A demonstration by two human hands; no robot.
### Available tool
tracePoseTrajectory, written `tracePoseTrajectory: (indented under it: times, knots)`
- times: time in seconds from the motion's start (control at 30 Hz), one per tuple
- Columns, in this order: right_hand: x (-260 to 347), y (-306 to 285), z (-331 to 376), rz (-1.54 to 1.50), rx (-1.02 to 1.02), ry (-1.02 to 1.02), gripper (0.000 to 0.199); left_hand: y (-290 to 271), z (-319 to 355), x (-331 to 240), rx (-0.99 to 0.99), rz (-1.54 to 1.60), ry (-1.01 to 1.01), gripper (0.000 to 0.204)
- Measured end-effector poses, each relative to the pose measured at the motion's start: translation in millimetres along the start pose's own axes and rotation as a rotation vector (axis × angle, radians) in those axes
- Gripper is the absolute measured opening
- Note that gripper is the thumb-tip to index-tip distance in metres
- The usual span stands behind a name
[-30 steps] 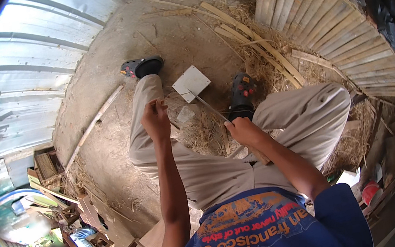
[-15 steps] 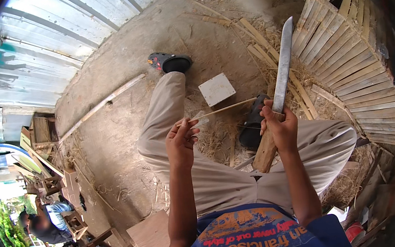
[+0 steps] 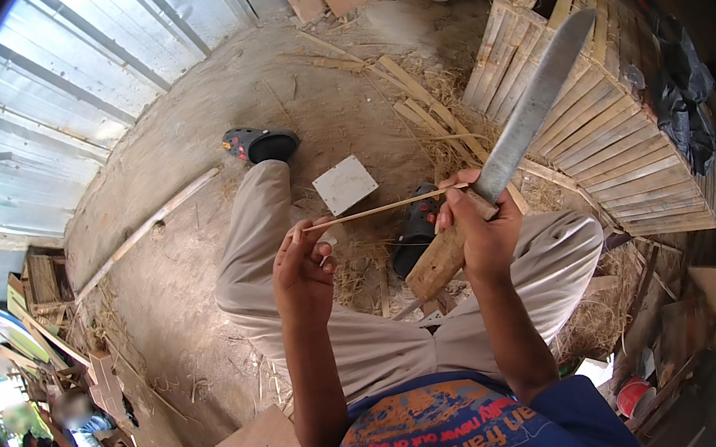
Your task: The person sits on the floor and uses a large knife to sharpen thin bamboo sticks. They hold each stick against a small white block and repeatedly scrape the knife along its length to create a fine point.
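My right hand (image 3: 491, 229) is closed round the wooden handle (image 3: 436, 266) of a machete (image 3: 538, 103), whose broad steel blade points up and to the right. Between my two hands runs a thin wooden stick (image 3: 378, 208), nearly level. Its left end is pinched in the fingertips of my left hand (image 3: 303, 270); the right end meets the thumb and fingers of my right hand near the base of the blade. Both hands are over my lap, above my bent legs (image 3: 261, 235). Where exactly the right fingers touch the stick cannot be made out.
A white square block (image 3: 344, 186) lies on the dirt floor between my dark clogs (image 3: 270, 145). Wood strips (image 3: 433, 107) and shavings are scattered ahead. At right stands a slatted wooden stack (image 3: 607, 139). A metal wall (image 3: 80, 70) rises at left; another person (image 3: 72, 446) sits far left.
The machete blade has tilted further to the right. The stick's right end has come up against my right hand and the blade's base. The whole view has shifted slightly.
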State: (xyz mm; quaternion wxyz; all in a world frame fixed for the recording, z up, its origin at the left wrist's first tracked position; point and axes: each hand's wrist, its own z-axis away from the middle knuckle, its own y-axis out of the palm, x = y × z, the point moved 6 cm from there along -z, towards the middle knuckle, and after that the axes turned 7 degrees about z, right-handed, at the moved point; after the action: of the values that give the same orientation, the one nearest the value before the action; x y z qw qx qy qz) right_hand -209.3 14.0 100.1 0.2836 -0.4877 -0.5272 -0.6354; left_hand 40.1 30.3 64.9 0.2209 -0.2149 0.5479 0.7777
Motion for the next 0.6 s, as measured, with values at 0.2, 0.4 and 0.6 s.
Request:
tracePoseTrajectory:
  times: [0.2, 0.4, 0.6]
  knots:
    - [0.0, -1.4, -3.5, -0.231, 0.031, 0.118, 0.023, 27.4, -5.1, 4.8, 0.011, 0.179, 0.041, 0.026]
    - [14.7, -6.6, 0.0, -0.258, 0.091, 0.024, 0.025, 39.5, -8.2, 6.8, 0.077, 0.134, 0.055, 0.024]
    - [5.9, -14.1, 15.9, -0.075, 0.101, 0.084, 0.023, 9.7, -1.8, 39.6, -0.018, 0.089, -0.027, 0.024]
